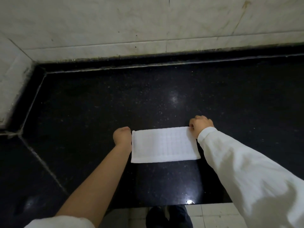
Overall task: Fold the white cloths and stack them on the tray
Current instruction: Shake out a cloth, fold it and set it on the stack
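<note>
- Folded cloth (165, 144) flat on black counter (98, 104), near the front edge, at 6 o'clock from the middle.
- Left hand (122, 136) at the cloth's 9 o'clock edge, fingers curled, pinching the far left corner.
- Right hand (201, 126) at 2 o'clock of the cloth, fingers curled, gripping the far right corner.
- White sleeve (246, 170) over right arm.

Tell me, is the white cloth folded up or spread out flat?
Folded. The white cloth lies as a narrow rectangle on the black counter, with doubled layers showing at its left edge. The left hand and right hand hold its far corners.
</note>
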{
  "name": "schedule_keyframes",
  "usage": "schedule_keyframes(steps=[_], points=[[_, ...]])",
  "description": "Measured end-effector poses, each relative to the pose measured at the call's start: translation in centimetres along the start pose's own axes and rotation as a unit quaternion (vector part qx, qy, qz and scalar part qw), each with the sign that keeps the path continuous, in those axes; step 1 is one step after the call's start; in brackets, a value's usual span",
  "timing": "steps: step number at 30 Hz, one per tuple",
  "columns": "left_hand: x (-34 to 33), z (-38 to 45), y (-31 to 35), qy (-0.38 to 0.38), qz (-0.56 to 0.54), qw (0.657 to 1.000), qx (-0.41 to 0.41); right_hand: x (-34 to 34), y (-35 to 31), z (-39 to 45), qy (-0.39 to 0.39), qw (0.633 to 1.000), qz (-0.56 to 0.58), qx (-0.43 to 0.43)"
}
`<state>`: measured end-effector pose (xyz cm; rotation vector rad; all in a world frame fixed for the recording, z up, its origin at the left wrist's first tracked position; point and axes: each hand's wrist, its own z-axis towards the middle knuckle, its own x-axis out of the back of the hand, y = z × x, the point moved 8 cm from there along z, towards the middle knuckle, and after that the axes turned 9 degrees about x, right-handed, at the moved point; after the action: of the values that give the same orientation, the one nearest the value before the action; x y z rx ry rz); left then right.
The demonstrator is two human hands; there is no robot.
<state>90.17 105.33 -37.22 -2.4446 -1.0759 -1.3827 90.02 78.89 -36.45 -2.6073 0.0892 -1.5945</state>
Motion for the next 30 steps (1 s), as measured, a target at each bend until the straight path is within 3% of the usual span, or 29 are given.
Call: schedule_keyframes(steps=[2,5,10,18,24,27,30], points=[[0.3,0.2,1.0,0.061,0.008,0.992,-0.109,0.1,-0.1,0.1,-0.002,1.0,-0.005,0.011],[-0.6,-0.9,3.3,0.042,0.177,0.948,-0.262,0.1,-0.2,0.2,-0.009,0.999,-0.018,0.026],[0.1,-0.6,3.9,0.045,0.242,0.93,-0.274,0.4,-0.2,0.0,-0.009,0.999,-0.011,0.031],[0.8,1.1,3.1,-0.007,0.137,0.962,-0.236,1.4,0.7,-1.0,0.042,0.993,0.104,-0.032],[1.1,-0.5,2.1,0.145,0.125,0.952,-0.238,-2.3,-0.3,-5.6,-0.059,0.99,0.054,-0.116],[-0.6,-1.2,1.2,0.135,0.139,0.939,-0.283,-4.3,-0.8,-6.9,-0.07,0.983,0.075,-0.151],[0.3,-0.3,0.6,0.131,0.077,0.955,-0.253,-4.6,-0.4,-7.2,-0.052,0.973,0.106,-0.2]])
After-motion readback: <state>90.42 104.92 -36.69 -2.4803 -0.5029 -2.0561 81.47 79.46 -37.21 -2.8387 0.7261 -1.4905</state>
